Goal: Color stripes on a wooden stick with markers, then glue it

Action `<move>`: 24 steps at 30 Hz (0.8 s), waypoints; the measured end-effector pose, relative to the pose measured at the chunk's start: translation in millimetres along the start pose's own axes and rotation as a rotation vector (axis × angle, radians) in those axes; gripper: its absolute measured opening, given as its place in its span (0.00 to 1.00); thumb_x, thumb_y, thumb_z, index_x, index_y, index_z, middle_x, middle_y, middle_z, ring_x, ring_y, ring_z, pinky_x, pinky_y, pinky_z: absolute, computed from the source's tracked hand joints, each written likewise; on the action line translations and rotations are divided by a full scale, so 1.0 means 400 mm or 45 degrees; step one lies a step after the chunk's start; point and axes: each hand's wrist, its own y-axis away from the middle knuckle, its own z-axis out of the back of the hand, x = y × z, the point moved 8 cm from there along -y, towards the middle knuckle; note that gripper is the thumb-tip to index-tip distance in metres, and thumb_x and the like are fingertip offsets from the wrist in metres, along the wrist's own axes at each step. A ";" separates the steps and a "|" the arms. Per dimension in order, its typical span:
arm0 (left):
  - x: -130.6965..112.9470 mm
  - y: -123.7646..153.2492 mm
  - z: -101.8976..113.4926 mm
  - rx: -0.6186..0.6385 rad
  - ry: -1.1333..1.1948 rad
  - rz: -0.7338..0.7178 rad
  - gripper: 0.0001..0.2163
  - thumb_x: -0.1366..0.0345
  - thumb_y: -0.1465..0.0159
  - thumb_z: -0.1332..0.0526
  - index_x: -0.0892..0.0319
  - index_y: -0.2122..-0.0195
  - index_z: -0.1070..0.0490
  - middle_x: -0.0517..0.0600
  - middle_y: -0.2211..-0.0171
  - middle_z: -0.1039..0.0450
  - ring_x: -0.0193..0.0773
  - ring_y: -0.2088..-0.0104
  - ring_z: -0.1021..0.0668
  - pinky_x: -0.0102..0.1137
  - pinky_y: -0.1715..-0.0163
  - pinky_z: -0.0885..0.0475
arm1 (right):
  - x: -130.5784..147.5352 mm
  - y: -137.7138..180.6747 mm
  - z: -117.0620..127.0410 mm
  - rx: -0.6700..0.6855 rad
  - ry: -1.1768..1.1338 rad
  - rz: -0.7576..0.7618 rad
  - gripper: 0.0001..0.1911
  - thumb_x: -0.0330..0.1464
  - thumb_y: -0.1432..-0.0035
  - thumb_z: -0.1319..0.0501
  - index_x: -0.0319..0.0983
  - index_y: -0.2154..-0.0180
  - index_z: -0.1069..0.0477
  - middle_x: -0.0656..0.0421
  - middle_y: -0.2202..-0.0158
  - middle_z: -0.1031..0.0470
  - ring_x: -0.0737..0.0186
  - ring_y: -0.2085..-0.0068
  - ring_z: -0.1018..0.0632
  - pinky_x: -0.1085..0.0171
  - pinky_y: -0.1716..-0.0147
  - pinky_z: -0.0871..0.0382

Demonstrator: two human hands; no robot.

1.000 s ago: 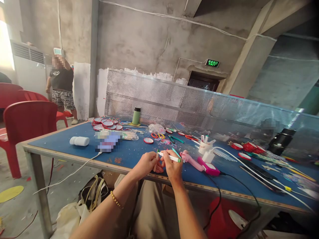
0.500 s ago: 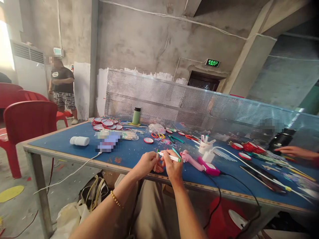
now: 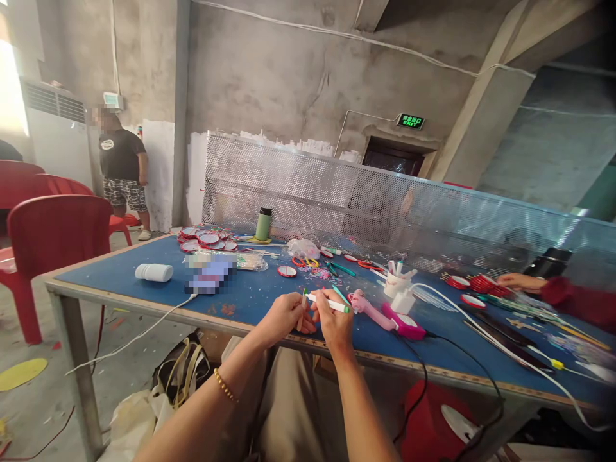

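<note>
Tabletop [image 3: 120, 273], blue, carries a pink glue gun [image 3: 385, 313] near its front edge. Just left of the gun, my right hand [image 3: 335, 324] grips a white pen [image 3: 327, 303], held level; my left hand [image 3: 283, 317] pinches a thin stick [image 3: 301, 311] upright, just beside the pen's left end.

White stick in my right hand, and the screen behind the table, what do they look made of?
The white stick in the right hand looks like plastic: smooth, slightly glossy, with a green tip. The screen seems to be sheet metal: silvery, matt, punched all over with small holes.
</note>
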 end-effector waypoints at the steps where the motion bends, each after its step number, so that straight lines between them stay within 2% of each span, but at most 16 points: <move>1: 0.000 0.000 0.000 0.001 0.001 -0.001 0.14 0.51 0.39 0.40 0.56 0.71 0.39 0.48 0.75 0.22 0.41 0.74 0.17 0.35 0.70 0.22 | 0.000 0.000 -0.001 0.004 0.000 -0.002 0.16 0.40 0.38 0.42 0.41 0.76 0.33 0.64 0.82 0.30 0.70 0.84 0.32 0.70 0.83 0.36; 13: 0.007 0.000 0.000 -0.004 0.012 0.006 0.15 0.51 0.39 0.39 0.56 0.71 0.38 0.46 0.78 0.25 0.42 0.74 0.17 0.34 0.70 0.22 | -0.006 0.001 0.001 0.002 -0.006 0.005 0.16 0.41 0.38 0.42 0.41 0.75 0.32 0.65 0.81 0.31 0.70 0.84 0.31 0.69 0.82 0.36; 24: 0.012 -0.001 0.000 0.002 0.012 0.014 0.15 0.50 0.39 0.39 0.56 0.69 0.37 0.49 0.73 0.21 0.41 0.74 0.17 0.34 0.69 0.22 | -0.015 0.002 0.002 -0.015 -0.008 -0.005 0.17 0.42 0.37 0.42 0.41 0.75 0.32 0.64 0.81 0.31 0.69 0.83 0.32 0.68 0.82 0.36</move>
